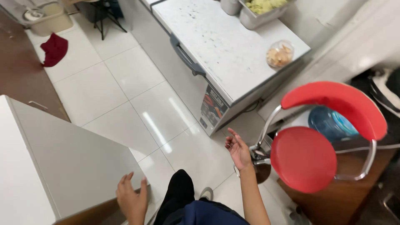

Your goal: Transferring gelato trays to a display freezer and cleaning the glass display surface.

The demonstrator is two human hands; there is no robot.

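White tiles; glossy red round-seated chair [303, 158].

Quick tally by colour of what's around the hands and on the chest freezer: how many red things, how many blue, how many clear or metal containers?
Red: 2, the chair beside the right hand and a cloth on the floor.
Blue: 1, a water bottle behind the chair.
Containers on the freezer: 3, a clear jar, a metal tray, a metal pot.
Total: 6.
The left hand rests on a white cabinet.
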